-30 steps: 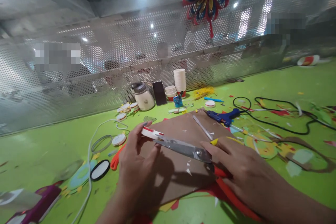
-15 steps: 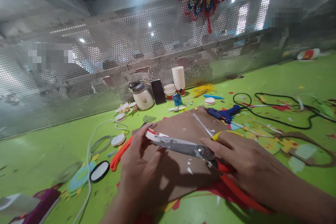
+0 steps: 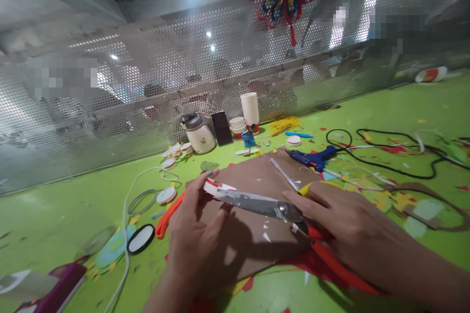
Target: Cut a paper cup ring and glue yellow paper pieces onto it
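Two hands meet along one line: the right hand (image 3: pixel 345 232) clenches the scissors (image 3: pixel 257 204), blades pointing left into the paper strip (image 3: pixel 216 188) pinched by the left hand (image 3: pixel 194 237).

Left hand (image 3: pixel 198 239) is reaching forward, back facing up, thumb and forefinger pinching closed. Right hand (image 3: pixel 341 225) is lying palm down beside it, index finger extending leftward, remaining fingers curling shut.

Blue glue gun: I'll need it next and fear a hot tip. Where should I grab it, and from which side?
Probably the handle of the glue gun, coming from the near side: it lies flat, its nozzle points left, and the handle juts toward you.
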### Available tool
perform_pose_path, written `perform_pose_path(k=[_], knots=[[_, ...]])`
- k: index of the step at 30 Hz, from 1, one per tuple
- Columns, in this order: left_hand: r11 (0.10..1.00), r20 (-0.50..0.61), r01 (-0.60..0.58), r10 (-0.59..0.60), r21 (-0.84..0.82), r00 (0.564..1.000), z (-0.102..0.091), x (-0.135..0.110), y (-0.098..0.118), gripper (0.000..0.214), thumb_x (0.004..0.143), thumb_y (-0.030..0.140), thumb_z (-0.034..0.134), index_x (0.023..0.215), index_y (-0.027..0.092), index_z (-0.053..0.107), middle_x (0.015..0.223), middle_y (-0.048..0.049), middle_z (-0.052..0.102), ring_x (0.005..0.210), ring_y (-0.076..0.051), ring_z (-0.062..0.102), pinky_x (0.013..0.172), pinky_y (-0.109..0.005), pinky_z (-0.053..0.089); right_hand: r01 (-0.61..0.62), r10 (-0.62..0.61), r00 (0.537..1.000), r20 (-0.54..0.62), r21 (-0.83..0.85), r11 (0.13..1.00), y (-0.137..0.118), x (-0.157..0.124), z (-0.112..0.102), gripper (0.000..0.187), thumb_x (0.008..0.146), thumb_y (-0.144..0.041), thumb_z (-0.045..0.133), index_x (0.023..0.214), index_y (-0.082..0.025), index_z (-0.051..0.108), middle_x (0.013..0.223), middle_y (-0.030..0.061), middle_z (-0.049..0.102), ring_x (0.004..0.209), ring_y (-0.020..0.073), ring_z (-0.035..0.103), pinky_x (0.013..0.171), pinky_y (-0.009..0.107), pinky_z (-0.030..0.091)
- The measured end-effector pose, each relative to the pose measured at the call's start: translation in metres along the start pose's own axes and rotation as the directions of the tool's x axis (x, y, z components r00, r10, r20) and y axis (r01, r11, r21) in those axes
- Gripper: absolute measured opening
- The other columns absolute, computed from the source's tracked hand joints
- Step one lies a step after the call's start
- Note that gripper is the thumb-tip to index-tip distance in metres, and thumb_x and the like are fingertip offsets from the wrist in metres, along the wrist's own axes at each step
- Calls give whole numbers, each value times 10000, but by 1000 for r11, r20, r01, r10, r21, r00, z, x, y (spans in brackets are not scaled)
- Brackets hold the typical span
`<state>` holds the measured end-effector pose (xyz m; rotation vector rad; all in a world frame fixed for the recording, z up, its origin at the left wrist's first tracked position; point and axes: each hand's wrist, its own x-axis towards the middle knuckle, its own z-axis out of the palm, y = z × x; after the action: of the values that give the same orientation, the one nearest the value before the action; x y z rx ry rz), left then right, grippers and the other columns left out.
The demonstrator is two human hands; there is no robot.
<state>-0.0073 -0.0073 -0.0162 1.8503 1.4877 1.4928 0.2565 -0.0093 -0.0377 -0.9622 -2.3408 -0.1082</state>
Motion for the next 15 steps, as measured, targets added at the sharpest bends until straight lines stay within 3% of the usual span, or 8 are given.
perform_pose_path(k=[6, 15], knots=[[994, -23, -41, 44, 103, 999, 1, 0, 2, 441, 853, 232, 641, 1286, 274, 568, 1293, -79, 659, 1088, -249, 676, 939, -406, 535, 26, -26, 1000, 4, 25, 999, 1, 0, 0, 450, 823, -60, 462, 1259, -94, 565, 869, 132, 605, 744, 251, 581, 645, 373, 487], [981, -2, -49, 50, 186, 999, -2, 1, -2, 510, 846, 254, 639, 1346, 293, 546, 1308, -67, 676, 1070, -254, 682, 978, -470, 501, 51, -52, 998, -27, -38, 998, 1, 1, -3, 395, 899, -65, 401, 1245, -104, 588, 808, 99, 601, 670, 221, 580, 601, 330, 451]])
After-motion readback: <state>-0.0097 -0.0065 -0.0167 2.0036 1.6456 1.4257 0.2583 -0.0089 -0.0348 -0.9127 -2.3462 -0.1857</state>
